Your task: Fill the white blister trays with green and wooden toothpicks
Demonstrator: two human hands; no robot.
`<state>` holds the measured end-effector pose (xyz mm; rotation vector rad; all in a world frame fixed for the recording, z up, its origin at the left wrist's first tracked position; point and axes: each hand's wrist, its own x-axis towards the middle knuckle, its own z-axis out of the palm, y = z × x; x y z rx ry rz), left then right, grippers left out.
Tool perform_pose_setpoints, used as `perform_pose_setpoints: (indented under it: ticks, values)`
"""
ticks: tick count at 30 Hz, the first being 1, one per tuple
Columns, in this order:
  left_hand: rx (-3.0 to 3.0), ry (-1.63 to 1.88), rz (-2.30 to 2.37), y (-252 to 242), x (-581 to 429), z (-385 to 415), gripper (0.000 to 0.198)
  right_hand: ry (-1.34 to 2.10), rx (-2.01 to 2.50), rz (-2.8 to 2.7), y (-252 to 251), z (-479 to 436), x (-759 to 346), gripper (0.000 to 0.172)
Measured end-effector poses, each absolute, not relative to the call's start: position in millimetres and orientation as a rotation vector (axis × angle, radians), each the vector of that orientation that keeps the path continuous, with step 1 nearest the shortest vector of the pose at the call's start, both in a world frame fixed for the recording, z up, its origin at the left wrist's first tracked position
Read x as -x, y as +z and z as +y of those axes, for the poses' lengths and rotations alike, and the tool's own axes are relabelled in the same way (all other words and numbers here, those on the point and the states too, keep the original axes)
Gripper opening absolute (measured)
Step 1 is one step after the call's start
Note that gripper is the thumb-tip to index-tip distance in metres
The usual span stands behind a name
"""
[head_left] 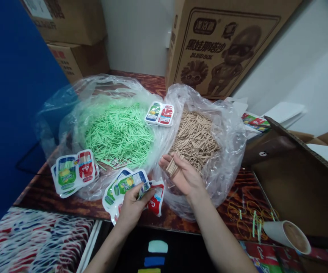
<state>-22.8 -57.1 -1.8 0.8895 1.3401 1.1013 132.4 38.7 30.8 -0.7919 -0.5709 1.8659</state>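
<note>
My left hand point(134, 204) is closed on several printed plastic pouches point(124, 185) with green lemon-drink and red cola panels. At the front edge of a clear plastic bag of short brown sticks point(196, 132), my right hand point(185, 174) faces palm up. A small bundle of brown sticks point(175, 165) lies in its fingers, under the thumb. Left of that bag is another clear bag with a heap of bright green sticks point(121, 132). A stack of matching pouches point(74, 170) rests at the left front, and another pouch point(159, 113) lies between the two heaps.
Cardboard boxes point(78, 22) are stacked at the back left, and a large printed carton point(223, 49) stands behind the bags. An open cardboard box point(294, 182) is at the right. A paper cup point(287, 235) lies tipped beside yellow rubber bands point(242, 227) and loose green sticks.
</note>
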Motion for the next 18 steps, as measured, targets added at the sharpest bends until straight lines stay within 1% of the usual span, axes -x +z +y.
perform_pose_setpoints:
  ticks: [4, 9, 14, 18]
  values:
    - [-0.822, 1.132, 1.326, -4.0, 22.6, -60.5, 0.028, 1.939, 0.725, -0.660, 40.5, 36.3, -107.2, 0.015]
    - [-0.744, 1.162, 1.320, -5.5, 23.8, -60.6, 0.028, 2.020, 0.740, -0.616, 42.3, 30.1, -94.9, 0.016]
    - [-0.718, 1.161, 1.324, -8.9, 26.5, -61.1, 0.025, 1.973, 0.773, -0.605, 36.8, 28.7, -95.7, 0.015]
    - [-0.696, 1.151, 1.317, -13.8, 26.6, -62.7, 0.028, 1.897, 0.745, -0.605, 32.9, 28.7, -93.8, 0.011]
